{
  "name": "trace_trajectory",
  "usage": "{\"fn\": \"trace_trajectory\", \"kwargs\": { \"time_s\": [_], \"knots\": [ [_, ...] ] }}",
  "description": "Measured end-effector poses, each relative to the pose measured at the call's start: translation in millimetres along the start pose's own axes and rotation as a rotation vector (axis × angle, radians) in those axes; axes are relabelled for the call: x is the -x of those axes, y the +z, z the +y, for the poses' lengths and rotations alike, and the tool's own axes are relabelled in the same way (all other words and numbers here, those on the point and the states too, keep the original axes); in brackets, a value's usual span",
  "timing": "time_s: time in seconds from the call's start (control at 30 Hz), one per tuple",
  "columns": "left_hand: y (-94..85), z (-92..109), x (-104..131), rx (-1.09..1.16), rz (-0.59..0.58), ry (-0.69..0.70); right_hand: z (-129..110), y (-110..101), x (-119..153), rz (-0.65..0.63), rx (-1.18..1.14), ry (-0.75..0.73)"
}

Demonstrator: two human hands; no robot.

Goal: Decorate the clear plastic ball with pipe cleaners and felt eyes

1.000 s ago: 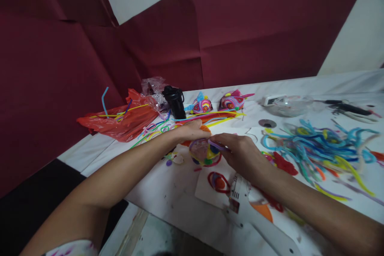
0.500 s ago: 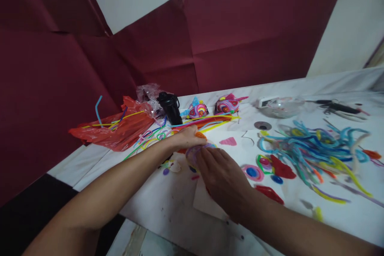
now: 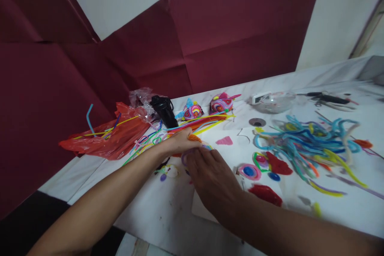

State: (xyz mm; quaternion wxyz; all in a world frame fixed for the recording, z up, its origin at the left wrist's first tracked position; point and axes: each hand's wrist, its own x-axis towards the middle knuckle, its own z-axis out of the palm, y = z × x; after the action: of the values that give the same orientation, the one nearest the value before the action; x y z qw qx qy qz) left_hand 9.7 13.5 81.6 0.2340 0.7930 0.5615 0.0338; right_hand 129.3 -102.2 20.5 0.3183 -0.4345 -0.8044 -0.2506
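Ornament: between both hands, over the worktop. Left hand: fingers clamped on the orange piece, apparently to steady the ornament. Right hand: fingers together across it; grip cannot be told.

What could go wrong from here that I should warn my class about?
First, the right hand covers most of the small craft piece, so a part might get pushed askew unseen. Second, the right forearm lies close to the loose red piece and the pink-and-blue disc; a careless sweep could shift them. Third, the pipe cleaners lie in a tangled heap, so pulling one might drag others along.
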Motion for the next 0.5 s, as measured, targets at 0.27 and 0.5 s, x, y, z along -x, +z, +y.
{"fn": "trace_trajectory", "kwargs": {
  "time_s": [0.27, 0.5],
  "knots": [
    [-7.8, 1, 5, 0.036, -0.070, 0.134, 3, 0, 10, -0.033, -0.024, 0.016],
    [-5.0, -3, 4, -0.008, -0.034, 0.098, 5, -4, 15, -0.058, -0.152, 0.048]
  ]
}}
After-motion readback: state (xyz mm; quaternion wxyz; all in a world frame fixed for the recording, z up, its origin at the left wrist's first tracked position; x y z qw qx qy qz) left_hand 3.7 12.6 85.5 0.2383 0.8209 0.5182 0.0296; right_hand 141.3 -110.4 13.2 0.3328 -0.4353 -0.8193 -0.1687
